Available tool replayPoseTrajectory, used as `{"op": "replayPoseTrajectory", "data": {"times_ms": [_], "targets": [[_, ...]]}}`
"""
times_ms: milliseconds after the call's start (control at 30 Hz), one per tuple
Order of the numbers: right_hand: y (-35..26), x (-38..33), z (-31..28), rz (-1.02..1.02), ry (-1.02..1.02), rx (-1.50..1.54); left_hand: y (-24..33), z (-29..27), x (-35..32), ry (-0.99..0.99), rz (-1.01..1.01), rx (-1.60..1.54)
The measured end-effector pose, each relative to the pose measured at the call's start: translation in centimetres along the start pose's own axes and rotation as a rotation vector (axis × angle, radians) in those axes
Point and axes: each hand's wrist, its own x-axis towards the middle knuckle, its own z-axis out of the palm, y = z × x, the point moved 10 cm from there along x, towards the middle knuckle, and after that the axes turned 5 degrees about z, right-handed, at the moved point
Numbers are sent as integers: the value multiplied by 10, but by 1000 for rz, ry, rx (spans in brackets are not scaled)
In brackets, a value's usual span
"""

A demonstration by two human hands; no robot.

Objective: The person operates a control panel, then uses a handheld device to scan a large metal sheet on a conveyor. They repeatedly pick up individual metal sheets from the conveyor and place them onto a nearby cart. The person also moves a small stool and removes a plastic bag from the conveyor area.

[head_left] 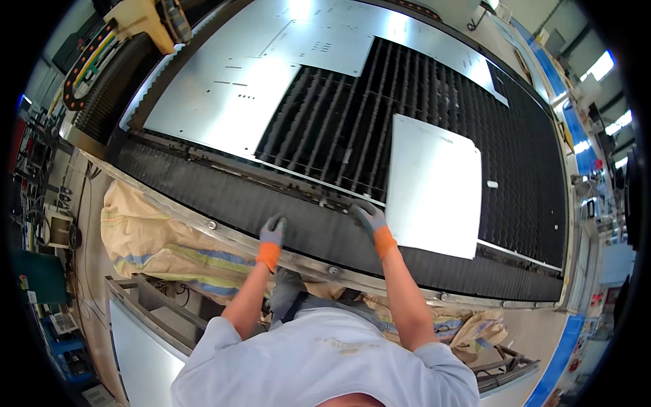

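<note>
Both my hands wear grey gloves with orange cuffs. My left hand (273, 232) is at the front edge of the cutting table, over the black ribbed border (312, 234), fingers loosely apart and holding nothing I can see. Farther right, my right hand (368, 218) reaches over the same border, fingers parted, close to a thin metal strip (319, 180). Whether it touches the strip, I cannot tell. Just right of that hand lies a flat silver metal sheet (434, 186), partly over the slats and partly over the border.
Dark toothed slats (325, 129) show between the sheets. A large cut metal sheet (217, 95) covers the far left. The yellowish machine head (146, 24) stands at the back left. Woven sacks (156, 230) hang below the front edge, and a metal-framed cart (146, 332) is beside me.
</note>
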Motion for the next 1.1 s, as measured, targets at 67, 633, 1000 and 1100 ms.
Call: {"op": "replayPoseTrajectory", "data": {"times_ms": [67,633,1000,1100], "targets": [[-14,72,75,-99,-64,-1,12,-15,13,-56,-3,94],[-45,362,362,391,156,-168,31,-270,125,207,-126,-355],[-273,179,321,-128,-140,323,129,-287,238,152,-138,-1002],[-250,118,217,-148,-32,421,129,-257,249,77,-304,-1089]]}}
